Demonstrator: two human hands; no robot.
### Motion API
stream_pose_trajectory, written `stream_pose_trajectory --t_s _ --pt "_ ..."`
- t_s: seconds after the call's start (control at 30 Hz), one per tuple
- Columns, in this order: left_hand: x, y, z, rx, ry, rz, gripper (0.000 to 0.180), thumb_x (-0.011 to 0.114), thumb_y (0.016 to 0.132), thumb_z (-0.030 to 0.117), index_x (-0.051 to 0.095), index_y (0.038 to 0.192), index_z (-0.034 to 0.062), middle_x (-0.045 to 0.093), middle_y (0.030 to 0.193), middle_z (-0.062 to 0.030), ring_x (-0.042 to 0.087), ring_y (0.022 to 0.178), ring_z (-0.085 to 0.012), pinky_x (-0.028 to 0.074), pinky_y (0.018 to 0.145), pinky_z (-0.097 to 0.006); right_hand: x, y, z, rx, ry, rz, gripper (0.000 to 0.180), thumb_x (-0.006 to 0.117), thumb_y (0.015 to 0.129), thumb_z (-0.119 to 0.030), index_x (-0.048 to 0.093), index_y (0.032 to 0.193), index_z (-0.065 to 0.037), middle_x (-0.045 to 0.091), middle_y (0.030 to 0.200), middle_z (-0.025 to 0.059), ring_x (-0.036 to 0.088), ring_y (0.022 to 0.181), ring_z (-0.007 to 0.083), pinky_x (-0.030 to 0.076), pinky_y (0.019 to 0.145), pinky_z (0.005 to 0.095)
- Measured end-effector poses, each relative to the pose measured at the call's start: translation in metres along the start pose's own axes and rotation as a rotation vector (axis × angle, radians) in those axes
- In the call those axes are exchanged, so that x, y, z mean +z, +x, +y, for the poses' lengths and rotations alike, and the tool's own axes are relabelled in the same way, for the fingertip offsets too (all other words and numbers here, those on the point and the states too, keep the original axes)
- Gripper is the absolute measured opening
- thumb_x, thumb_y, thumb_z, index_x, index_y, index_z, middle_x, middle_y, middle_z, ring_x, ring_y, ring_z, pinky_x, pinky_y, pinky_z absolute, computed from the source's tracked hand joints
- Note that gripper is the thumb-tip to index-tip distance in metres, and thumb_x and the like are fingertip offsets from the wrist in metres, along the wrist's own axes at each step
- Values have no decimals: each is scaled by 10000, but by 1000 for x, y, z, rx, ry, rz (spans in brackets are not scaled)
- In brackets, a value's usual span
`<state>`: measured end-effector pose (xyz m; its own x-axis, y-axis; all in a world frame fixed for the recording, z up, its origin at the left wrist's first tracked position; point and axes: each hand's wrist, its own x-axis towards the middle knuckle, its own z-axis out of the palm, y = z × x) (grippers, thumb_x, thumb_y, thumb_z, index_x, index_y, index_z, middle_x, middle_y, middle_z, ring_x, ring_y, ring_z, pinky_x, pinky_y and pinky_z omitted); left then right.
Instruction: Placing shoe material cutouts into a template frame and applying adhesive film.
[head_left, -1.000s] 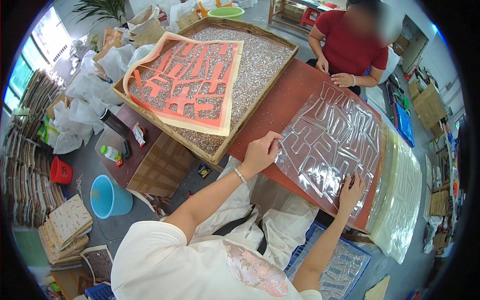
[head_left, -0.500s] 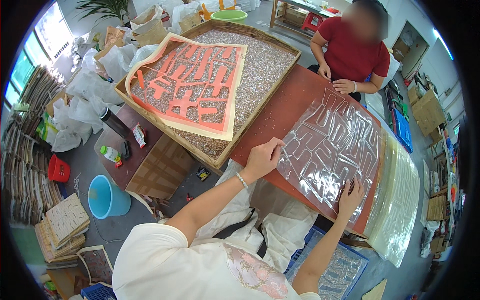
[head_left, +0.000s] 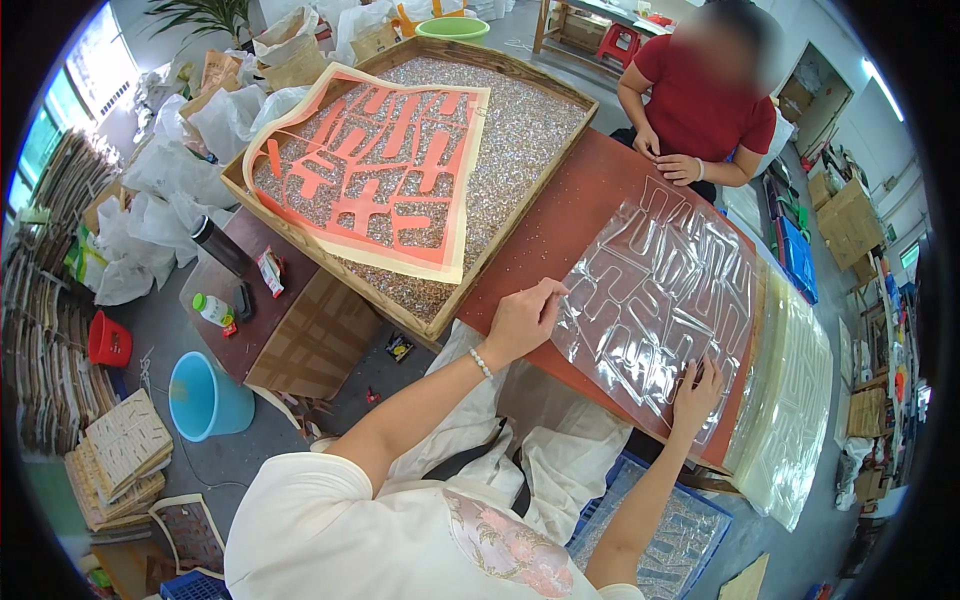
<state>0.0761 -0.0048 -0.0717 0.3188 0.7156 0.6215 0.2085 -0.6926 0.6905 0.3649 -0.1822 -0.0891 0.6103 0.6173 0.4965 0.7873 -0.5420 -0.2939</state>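
Observation:
A clear plastic sheet (head_left: 650, 290) with shaped cut-outs or outlines lies on the reddish-brown tabletop (head_left: 540, 225). At its left edge my left hand (head_left: 525, 318) pinches the sheet between thumb and fingers. My right hand (head_left: 697, 402) rests near the sheet's front right edge, fingers apart and touching the film. To the left, a wooden tray (head_left: 522, 222) holds a bed of glittery grains. On these grains lies a cream-edged sheet (head_left: 452, 255) with coral-pink cut-out shapes.
Right of my right hand, a stack of clear sheets (head_left: 785, 420) hangs over the table's edge. Across the table sits a person in a red shirt (head_left: 710, 110). A blue crate (head_left: 690, 560) stands below by my right forearm. A light-blue bucket (head_left: 212, 400) is on the floor.
The whole view has shifted slightly. Both my hands keep nearly the same places on the clear sheet, and the sheet has hardly moved.

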Motion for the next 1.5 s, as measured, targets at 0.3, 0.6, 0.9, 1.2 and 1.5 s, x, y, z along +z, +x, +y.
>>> stream_pose_trajectory --t_s 0.3,0.6,0.9,1.2,1.5 --pt "7 4 6 -67 -10 -53 111 548 855 37 574 958 68 625 724 -133 627 628 -306 485 531 -381 -1 4 8 9 4 37 365 539 913 -277 576 1185 -38 539 1215 175 478 1134 361 381 964 459" --pt "15 2 -3 -109 -49 -40 114 551 870 39 580 979 57 631 726 -126 627 595 -271 477 518 -339 0 8 0 43 30 -1 364 547 909 -275 587 1174 -29 535 1238 179 473 1160 351 369 994 438" --pt "1 -14 -13 -632 -774 -30 218 384 995 97 476 1169 3 650 870 -127 641 708 -159 523 619 -252 17 20 8 8 53 -5 366 553 903 -293 593 1173 -49 540 1231 169 480 1144 350 369 987 435" --pt "-1 -16 -7 -799 -872 -217 241 468 984 185 531 1098 -17 662 958 -151 663 843 -189 538 766 -278 12 10 20 52 34 27 361 565 896 -304 604 1154 -54 537 1234 149 483 1143 342 368 985 442" --pt "31 -1 -10 -775 -567 -287 202 529 953 151 547 959 -50 640 797 -127 666 688 -182 552 592 -248 2 -22 12 -62 494 264 154 600 854 -62 661 992 -31 660 806 100 640 729 245 486 631 319"
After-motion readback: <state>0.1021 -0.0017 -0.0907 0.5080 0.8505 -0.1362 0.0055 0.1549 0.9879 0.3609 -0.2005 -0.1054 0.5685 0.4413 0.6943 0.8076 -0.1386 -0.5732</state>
